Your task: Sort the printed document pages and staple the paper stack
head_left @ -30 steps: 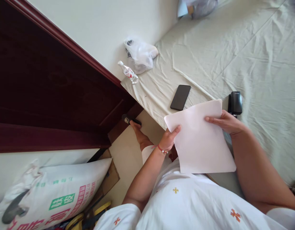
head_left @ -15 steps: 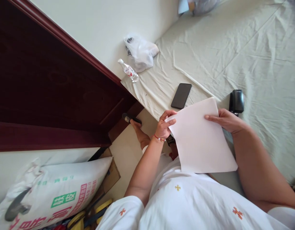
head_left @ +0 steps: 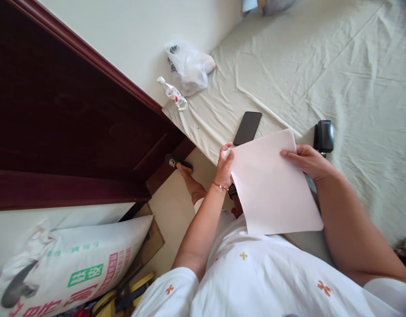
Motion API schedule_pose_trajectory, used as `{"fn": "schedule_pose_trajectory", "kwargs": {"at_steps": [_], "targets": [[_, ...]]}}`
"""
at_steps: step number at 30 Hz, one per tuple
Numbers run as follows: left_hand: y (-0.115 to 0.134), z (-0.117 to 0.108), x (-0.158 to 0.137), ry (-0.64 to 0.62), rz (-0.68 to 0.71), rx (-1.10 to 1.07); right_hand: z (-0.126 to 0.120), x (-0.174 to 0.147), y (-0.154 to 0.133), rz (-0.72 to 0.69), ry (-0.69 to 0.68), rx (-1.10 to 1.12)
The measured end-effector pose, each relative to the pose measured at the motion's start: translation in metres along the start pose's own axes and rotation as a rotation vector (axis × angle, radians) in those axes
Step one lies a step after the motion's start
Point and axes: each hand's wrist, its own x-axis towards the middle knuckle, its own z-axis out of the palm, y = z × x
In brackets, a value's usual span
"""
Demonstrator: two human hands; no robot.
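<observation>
A sheet of white paper (head_left: 275, 189), blank on the side I see, lies tilted between my hands above my lap; whether it is one sheet or several I cannot tell. My left hand (head_left: 224, 167), with a red beaded bracelet at the wrist, grips its upper left corner, thumb on top. At the right edge, my right hand (head_left: 307, 160) pinches the paper with the thumb across its face and the fingers behind. A black smartphone (head_left: 247, 128) rests just beyond the paper. Close to my right hand stands a small black device (head_left: 323, 136).
A pale sheet (head_left: 355, 88) covers the bed-like surface. At its far left corner are a clear bottle (head_left: 174, 94) and a white plastic bag (head_left: 190, 70). A dark red wooden panel (head_left: 64, 105) borders the left. A large printed sack (head_left: 90, 259) and cardboard (head_left: 153, 242) occupy the lower left.
My left hand has shifted its hold at the paper's corner, the thumb now pointing more upward. The paper stays in both hands, and the whole view has drifted slightly.
</observation>
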Motion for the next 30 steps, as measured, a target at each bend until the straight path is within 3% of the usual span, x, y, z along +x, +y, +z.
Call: {"fn": "schedule_pose_trajectory", "kwargs": {"at_steps": [5, 9, 11, 14, 18, 21, 24, 30], "targets": [[-0.019, -0.001, -0.012, -0.033, -0.156, 0.022, 0.000, 0.000, 0.000, -0.035, 0.059, 0.016], [-0.029, -0.001, -0.016, 0.053, -0.141, 0.005, 0.003, 0.002, 0.000, -0.099, 0.067, 0.012], [-0.029, -0.002, -0.015, 0.084, -0.130, 0.004, 0.006, 0.004, 0.000, -0.211, 0.100, 0.005], [-0.026, -0.002, -0.015, 0.068, -0.128, 0.035, 0.009, 0.008, -0.003, -0.453, 0.267, -0.120], [-0.023, -0.001, -0.015, -0.002, -0.113, 0.100, 0.006, 0.013, -0.010, -0.760, 0.512, -0.549], [-0.022, -0.002, -0.015, -0.039, -0.089, 0.164, 0.003, 0.013, -0.015, -0.916, 0.585, -0.839], [-0.022, -0.004, -0.015, -0.070, -0.067, 0.217, 0.005, 0.010, -0.019, -0.938, 0.611, -0.984], [-0.027, -0.009, -0.015, -0.083, -0.064, 0.203, 0.013, 0.004, -0.021, -0.882, 0.597, -1.009]]}}
